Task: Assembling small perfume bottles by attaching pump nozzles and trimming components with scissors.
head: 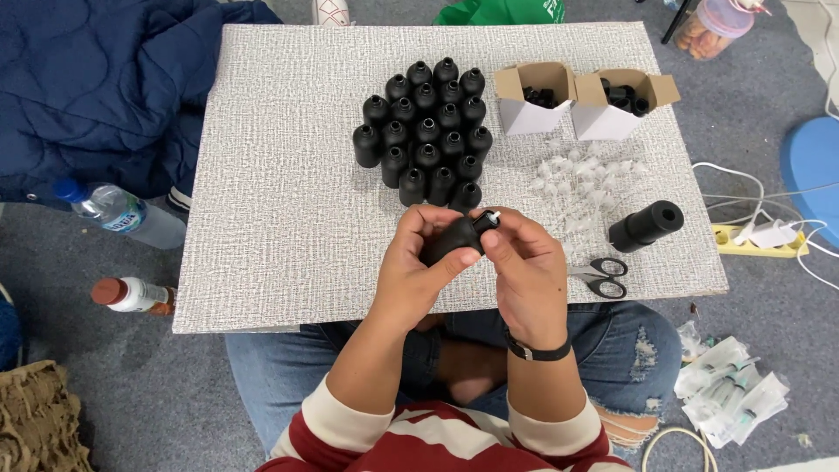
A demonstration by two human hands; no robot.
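Note:
My left hand (411,267) grips a small black plastic bottle (454,238) above the front edge of the grey board (288,192). My right hand (524,262) pinches a small clear dropper tip (491,218) at the bottle's neck. Just beyond my hands stands a cluster of several identical open black bottles (426,131). A loose heap of clear dropper tips (581,183) lies to the right of that cluster.
Two open white boxes (533,96) (622,103) of black caps sit at the board's far right. A black cylinder (647,225) and black-handled scissors (603,275) lie near my right hand. Water bottles (118,210) (131,295), a blue quilt (96,87), packaged syringes (734,389) and a power strip (760,238) surround the board.

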